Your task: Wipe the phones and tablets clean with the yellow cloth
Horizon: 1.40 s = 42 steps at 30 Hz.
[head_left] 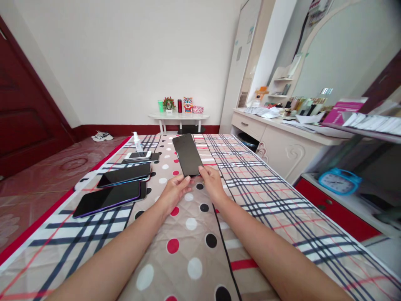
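One flat, smooth, dark rectangular phone (188, 154) is held tilted over the quilted, dotted and checked bedspread (189, 246). Its lower right edge is pinched by the right hand (213, 184), thumb showing, other fingers mostly hidden. Its bottom edge is met by the left hand's (174, 191) thumb, the fingers loosely curled below; whether they grip cannot be told. Leftward, three overlapping pairs of glossy phones (108, 200) and one white bottle (137, 143) are seen.
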Motion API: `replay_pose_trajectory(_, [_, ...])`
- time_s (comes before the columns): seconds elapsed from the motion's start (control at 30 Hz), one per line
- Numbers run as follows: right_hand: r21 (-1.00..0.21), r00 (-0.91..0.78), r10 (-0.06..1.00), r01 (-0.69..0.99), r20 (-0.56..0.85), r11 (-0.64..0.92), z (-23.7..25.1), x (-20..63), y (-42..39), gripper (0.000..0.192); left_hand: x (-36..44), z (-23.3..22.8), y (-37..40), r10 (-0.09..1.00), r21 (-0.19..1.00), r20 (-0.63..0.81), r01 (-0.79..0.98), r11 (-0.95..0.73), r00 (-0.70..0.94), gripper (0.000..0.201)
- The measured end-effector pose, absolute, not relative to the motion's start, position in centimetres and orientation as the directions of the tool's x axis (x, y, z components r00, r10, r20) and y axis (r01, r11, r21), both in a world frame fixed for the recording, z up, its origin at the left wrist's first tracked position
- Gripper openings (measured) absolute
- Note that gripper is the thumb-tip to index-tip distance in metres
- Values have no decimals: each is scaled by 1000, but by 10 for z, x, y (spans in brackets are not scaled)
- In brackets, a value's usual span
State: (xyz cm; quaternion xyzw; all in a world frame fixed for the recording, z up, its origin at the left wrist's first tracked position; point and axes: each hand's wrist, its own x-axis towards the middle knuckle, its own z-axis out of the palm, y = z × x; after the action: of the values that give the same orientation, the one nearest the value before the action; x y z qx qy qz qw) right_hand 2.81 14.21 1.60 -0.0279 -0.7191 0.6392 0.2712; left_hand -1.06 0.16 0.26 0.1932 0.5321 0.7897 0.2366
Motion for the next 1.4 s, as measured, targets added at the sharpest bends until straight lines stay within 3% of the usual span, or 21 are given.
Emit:
replay_pose_trajectory(0.17, [-972,-881,466,-175,83,-158,17,21,156,27,-10,2,4,656,990,98,4,-143,-749,48])
replay_pose_trajectory(0.23, [-965,-842,536,-184,57,-186,19,15,176,25,-10,1,3,659,994,85,17,-110,-747,56])
replay_pose_trajectory(0.33, [-986,-694,706,-161,142,40,18,12,225,27,-11,0,2,649,997,59,8,-82,-759,61])
replay_pose_trajectory(0.4, [-954,-553,801,32,231,297,13,16,262,29,-12,0,2,648,998,49,7,-68,-760,62])
replay_pose_trajectory(0.57, [-905,-443,875,263,196,336,-4,30,323,36,-10,2,3,650,999,40,10,-50,-759,60])
replay_pose_trajectory(0.73, [-813,-379,880,390,285,431,-7,33,328,56,-10,4,3,649,999,36,15,-38,-760,55])
replay_pose_trajectory(0.83, [-669,-472,828,512,304,538,-5,29,320,68,-11,2,4,644,999,30,15,-28,-764,53])
replay_pose_trajectory(0.93, [-460,-557,783,638,276,617,-3,22,315,64,-10,1,6,642,1000,25,18,-17,-767,52])
replay_pose_trajectory(1.0, [-399,-557,782,673,281,622,-3,15,316,58,-10,1,6,642,1000,23,26,-5,-766,51])
replay_pose_trajectory(1.17, [-345,-525,778,700,345,625,-6,-9,336,54,-8,1,8,649,999,15,41,25,-761,46])
replay_pose_trajectory(1.4, [-351,-522,788,707,327,614,-7,-38,363,50,-9,-6,11,650,998,29,64,29,-759,40])
